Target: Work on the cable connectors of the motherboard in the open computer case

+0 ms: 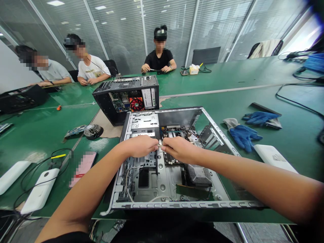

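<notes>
An open computer case [222,135] lies flat on the green table [37,131] in front of me, its motherboard and a finned heatsink [198,174] showing. My left hand [140,145] and my right hand [178,149] meet over the middle of the case. Both are curled, fingertips pinched on a small metal part [160,145] between them. What the part is cannot be made out. White and grey cables run along the case floor under my left forearm.
A second open black case [126,96] with a red fan stands behind. Blue gloves [244,135] and a white box [272,157] lie right. A phone [83,163], white devices [40,190] and cables lie left. Three people sit across the table.
</notes>
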Demonstrator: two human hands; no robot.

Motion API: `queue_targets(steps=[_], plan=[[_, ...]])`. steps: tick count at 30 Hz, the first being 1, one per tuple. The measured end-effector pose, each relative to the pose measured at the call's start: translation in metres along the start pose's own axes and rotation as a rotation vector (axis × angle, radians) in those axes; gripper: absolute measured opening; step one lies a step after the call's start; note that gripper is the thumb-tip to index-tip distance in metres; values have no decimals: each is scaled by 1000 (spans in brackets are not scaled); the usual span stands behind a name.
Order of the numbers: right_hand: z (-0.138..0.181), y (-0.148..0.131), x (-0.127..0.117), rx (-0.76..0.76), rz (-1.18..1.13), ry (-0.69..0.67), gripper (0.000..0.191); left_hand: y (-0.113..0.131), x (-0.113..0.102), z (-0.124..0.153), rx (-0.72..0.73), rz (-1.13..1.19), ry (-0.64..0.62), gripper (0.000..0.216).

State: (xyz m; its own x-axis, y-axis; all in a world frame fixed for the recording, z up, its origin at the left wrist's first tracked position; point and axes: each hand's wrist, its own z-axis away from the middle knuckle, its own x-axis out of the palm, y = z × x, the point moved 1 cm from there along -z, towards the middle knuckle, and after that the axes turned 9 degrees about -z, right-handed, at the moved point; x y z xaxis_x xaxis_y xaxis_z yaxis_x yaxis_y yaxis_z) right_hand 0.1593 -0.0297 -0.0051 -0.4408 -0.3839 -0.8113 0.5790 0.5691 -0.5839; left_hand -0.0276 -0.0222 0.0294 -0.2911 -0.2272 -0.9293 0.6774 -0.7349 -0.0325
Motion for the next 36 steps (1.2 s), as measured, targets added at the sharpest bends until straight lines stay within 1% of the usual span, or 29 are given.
queue_targets(steps=[5, 10, 16, 21, 28, 36], plan=[[-1, -2, -2, 9, -87, -29, 25, -1, 3, -1, 2, -4, 2, 32], [-1, 0, -2, 25, -173, -24, 25, -1, 2, 0, 0, -18, 1, 33], [0, 2, 0, 9, -145, 12, 17, 0, 2, -1, -3, -5, -3, 32], [1, 1, 0, 5, -102, 13, 17, -1, 3, -1, -2, -2, 1, 33], [1, 0, -2, 46, -191, -17, 23, -1, 3, -1, 4, -23, 11, 32], [-2, 3, 1, 63, -262, -1, 26, 0, 4, -1, -6, -29, 15, 31]])
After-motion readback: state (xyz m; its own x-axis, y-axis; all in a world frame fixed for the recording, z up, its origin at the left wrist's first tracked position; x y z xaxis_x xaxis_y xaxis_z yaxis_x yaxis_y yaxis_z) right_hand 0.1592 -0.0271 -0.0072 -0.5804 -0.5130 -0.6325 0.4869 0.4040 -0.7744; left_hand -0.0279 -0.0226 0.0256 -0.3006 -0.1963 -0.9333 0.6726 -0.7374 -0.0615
